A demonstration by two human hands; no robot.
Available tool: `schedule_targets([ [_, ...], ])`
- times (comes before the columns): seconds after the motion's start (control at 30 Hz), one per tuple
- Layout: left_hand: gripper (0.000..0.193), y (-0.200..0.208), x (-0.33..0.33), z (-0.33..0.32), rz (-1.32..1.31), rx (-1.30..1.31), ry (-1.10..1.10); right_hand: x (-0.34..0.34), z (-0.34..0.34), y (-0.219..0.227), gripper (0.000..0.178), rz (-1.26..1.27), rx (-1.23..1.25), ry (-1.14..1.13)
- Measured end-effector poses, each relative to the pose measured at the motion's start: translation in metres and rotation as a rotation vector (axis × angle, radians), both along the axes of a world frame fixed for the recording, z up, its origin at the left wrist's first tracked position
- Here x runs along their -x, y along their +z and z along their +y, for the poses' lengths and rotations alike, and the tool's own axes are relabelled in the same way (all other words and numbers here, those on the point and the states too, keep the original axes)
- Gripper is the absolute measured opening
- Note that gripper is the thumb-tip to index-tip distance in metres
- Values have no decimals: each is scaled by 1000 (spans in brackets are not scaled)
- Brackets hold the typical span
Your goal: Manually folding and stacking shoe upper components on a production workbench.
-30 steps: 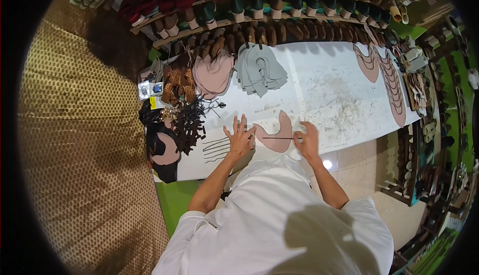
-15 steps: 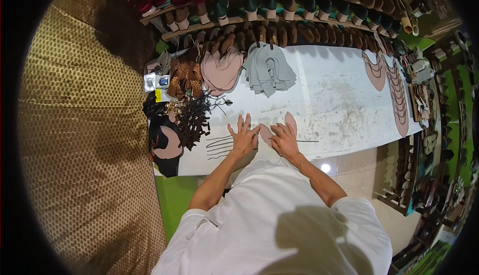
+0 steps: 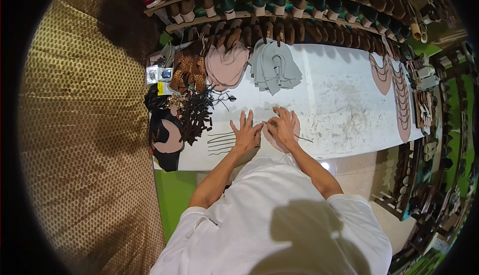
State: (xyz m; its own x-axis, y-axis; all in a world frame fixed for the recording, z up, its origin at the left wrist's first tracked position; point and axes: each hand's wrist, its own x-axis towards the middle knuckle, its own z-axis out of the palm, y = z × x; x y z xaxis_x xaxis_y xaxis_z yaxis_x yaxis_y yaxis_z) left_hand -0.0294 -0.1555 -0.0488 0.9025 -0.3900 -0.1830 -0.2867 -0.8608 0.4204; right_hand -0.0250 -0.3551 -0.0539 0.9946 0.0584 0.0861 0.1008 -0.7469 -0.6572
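Note:
On the white table's near edge, my left hand (image 3: 246, 136) has its upper fingers spread, and the fingers nearest my right hand reach the left edge of a flat pink leather-like piece (image 3: 275, 144). My right hand (image 3: 283, 128) lies over that rounded piece, its thumb and forefinger pinched near the upper left edge. What they pinch, if anything, is too small to tell. A thin dark strip (image 3: 305, 139) sticks out to the right from under my right hand. Several similar dark strips (image 3: 221, 143) lie side by side left of my left hand.
Grey cut pieces (image 3: 276, 70) and pink cut pieces (image 3: 225, 68) are stacked at the back. A dark pile of small strips (image 3: 195, 120) and a black bag (image 3: 166, 159) lie left. Overlapping pink pieces (image 3: 400, 100) stretch along the right. Shoe racks (image 3: 299, 15) stand behind.
My right hand has turned and lifted its fingers, closing thumb and forefinger near the left hand. The pink piece has turned beneath it, and the strip's free end slants lower. The view has shifted slightly.

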Motion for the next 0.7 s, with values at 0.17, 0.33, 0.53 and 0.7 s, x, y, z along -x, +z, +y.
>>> schedule_targets([
  [0.17, 44, 2, 0, 0, -6, 21, 7, -8, 5, -8, 18, -2, 0, 42],
  [0.33, 49, -1, -2, 3, 25, -37, -14, -10, 5, -9, 17, 27, 23, 42],
  [0.53, 47, 3, -4, 2, 49, -24, -15, -12, 5, -16, 15, -12, 28, 26],
  [0.7, 44, 7, -3, 1, 26, 44, 2, -13, 4, -15, 13, -3, 56, 31],
])
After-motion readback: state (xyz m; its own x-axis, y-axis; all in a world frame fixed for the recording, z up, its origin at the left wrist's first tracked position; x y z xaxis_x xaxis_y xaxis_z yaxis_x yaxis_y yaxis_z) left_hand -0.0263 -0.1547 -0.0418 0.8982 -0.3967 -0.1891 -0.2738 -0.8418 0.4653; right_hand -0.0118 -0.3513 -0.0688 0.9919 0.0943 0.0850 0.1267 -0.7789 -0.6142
